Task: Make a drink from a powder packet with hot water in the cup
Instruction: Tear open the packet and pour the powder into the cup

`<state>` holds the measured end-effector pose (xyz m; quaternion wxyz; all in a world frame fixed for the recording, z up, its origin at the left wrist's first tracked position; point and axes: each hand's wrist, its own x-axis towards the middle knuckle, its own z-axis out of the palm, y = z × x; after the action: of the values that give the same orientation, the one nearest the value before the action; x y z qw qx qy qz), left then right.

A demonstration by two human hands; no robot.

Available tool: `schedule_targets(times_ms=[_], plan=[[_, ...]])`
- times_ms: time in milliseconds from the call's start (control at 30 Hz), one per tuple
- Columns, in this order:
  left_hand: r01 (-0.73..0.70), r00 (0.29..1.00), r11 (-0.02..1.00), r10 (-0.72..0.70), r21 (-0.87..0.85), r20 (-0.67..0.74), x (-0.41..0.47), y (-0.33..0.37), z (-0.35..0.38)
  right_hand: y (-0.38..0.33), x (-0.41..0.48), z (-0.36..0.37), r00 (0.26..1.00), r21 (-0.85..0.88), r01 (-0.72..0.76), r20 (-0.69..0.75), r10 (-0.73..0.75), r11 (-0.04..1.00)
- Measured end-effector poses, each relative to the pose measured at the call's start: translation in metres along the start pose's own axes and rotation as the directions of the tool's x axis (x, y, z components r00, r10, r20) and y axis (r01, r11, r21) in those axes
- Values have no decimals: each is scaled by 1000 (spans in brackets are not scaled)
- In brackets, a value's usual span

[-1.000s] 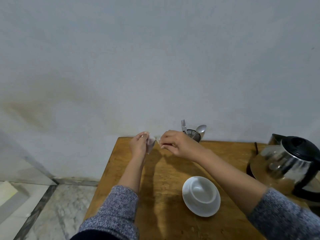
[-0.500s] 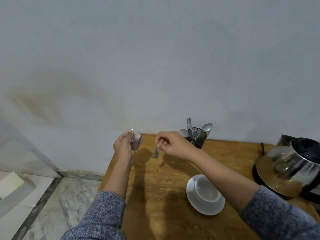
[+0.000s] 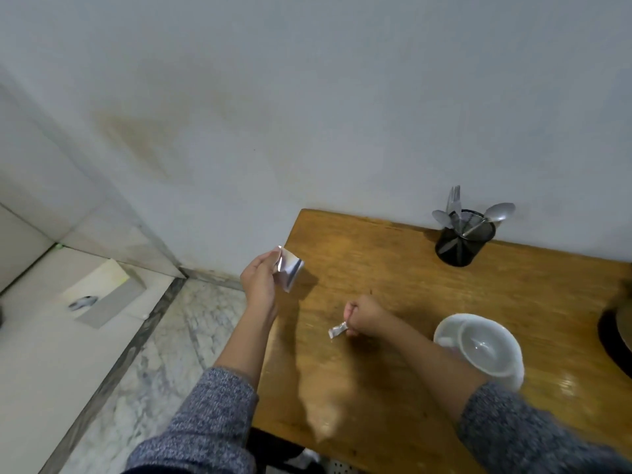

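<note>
My left hand (image 3: 260,281) holds a small silvery powder packet (image 3: 290,270) at the table's left edge, its torn top facing up. My right hand (image 3: 365,315) is closed on the torn-off foil strip (image 3: 338,329), low over the wooden table (image 3: 383,268). A white cup (image 3: 489,347) sits on a white saucer (image 3: 444,331) to the right of my right hand, with nothing in it. At the right edge of the frame only the dark rim of the kettle (image 3: 615,333) shows.
A black mesh holder (image 3: 464,241) with spoons and forks stands at the back of the table by the wall. Left of the table is marble floor (image 3: 164,354), with a pale box (image 3: 102,292) on a raised ledge.
My hands have pulled apart: the strip has come off the packet. The left hand moved left with the packet, the right hand came down toward the table. My view swung left and down.
</note>
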<state>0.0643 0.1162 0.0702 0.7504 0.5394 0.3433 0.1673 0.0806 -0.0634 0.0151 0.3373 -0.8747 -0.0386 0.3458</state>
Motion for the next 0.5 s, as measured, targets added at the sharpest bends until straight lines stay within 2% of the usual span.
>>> schedule_targets(times_ms=[100, 267, 400, 467, 500], plan=[[11, 1000, 1000, -11, -3, -21, 6, -3, -14, -3, -3, 15, 997, -342, 80, 17, -79, 936], [2, 1000, 998, -4, 63, 30, 9, -7, -13, -1, -8, 23, 970, -630, 163, -37, -239, 759], [17, 995, 995, -26, 103, 93, 1, -13, 4, 2, -16, 15, 965, -583, 188, -40, -259, 790], [27, 990, 992, -44, 121, 135, -4, -14, 18, 4, -22, 5, 968, -448, 155, -107, -225, 880], [27, 986, 991, -48, 131, 160, -7, -14, 26, 4, -23, -2, 967, -329, 124, -169, -188, 936]])
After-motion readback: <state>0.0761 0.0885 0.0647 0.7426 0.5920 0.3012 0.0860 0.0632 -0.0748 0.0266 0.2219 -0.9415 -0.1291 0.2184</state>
